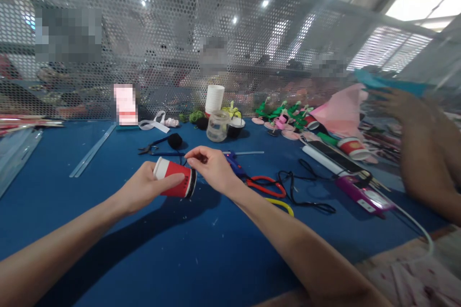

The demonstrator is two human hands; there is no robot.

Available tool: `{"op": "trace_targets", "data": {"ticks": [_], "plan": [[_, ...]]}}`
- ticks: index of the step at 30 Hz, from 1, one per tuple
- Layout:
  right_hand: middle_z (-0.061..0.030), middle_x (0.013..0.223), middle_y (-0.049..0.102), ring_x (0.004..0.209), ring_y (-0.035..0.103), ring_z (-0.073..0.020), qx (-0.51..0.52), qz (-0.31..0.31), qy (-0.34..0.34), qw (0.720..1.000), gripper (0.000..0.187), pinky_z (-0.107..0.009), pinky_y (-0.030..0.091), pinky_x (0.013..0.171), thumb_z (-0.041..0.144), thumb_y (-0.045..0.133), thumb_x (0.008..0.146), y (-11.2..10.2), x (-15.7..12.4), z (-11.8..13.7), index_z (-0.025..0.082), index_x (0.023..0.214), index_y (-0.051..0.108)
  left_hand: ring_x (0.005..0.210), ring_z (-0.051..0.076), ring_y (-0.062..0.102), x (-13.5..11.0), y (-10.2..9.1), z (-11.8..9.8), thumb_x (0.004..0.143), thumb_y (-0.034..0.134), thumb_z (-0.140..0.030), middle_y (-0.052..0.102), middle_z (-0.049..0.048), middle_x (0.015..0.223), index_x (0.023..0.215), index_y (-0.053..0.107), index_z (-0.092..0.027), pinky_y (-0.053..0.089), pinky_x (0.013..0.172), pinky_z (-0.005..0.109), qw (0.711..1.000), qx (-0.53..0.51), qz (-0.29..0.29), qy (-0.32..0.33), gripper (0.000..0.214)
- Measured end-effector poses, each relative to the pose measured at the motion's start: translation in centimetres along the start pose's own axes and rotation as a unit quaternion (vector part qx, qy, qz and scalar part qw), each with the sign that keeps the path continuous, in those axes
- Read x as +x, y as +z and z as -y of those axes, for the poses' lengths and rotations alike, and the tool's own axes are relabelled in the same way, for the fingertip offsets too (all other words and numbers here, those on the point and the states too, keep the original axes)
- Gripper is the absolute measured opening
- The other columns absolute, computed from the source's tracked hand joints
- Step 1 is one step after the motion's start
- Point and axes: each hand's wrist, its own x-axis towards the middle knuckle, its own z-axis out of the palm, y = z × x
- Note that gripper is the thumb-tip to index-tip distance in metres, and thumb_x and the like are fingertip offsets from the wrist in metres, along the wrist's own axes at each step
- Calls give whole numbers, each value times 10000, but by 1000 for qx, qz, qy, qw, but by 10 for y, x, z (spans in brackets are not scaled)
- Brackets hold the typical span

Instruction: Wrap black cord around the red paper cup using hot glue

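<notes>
Tilted on its side above the blue table, a red and white paper cup (178, 191) is gripped by my left hand (142, 187), the thumb lying along its wall. A black band (191, 183), looking like wound yarn, circles the cup's right end. My right hand (211, 165) is just right of the cup, thumb and fingertips pinched together on what appears to be thin black yarn. Behind the cup sits a black yarn ball (175, 141), with a dark strand near my fingers. Pliers (147, 148) lie to the ball's left.
A glass jar (217, 127), stacked white cups (214, 98) and green pipe-cleaner figures (284, 110) stand along the perforated screen. Red-handled scissors (266, 184), black cable (293, 192) and a purple power strip (363, 196) lie right. Another person's arm (421, 144) reaches in at far right.
</notes>
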Motion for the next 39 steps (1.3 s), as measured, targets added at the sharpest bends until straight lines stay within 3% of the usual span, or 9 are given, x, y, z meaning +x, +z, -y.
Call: {"op": "trace_targets", "data": {"ticks": [9, 20, 28, 39], "plan": [[-3, 619, 556, 544, 472, -98, -19, -21, -26, 999, 105, -220, 373, 520, 170, 494, 698, -1, 0, -1, 148, 740, 588, 442, 60, 377, 0, 1, -1, 631, 590, -365, 487, -39, 471, 546, 548, -132, 293, 429, 176, 1000, -19, -4, 7, 252], [3, 644, 575, 576, 504, -92, 12, 20, 18, 1000, 73, -219, 399, 565, 137, 518, 677, -1, 1, 2, 147, 709, 583, 457, 96, 471, 0, 1, 0, 607, 624, -353, 558, -7, 504, 626, 598, -123, 361, 454, 207, 996, -87, -11, -31, 233], [5, 639, 574, 582, 509, -90, 30, 29, 47, 998, 66, -224, 398, 582, 116, 530, 669, 0, 2, 1, 139, 699, 583, 427, 72, 469, -2, 4, -8, 592, 648, -277, 567, -17, 466, 611, 612, -117, 335, 420, 165, 979, -184, -27, -85, 166], [4, 635, 574, 560, 499, -85, 25, 40, 51, 998, 63, -224, 394, 565, 110, 531, 671, -2, 2, 3, 136, 697, 582, 417, 66, 482, -4, 4, -12, 582, 659, -265, 585, -12, 464, 583, 633, -123, 345, 409, 148, 975, -202, -21, -91, 144]]}}
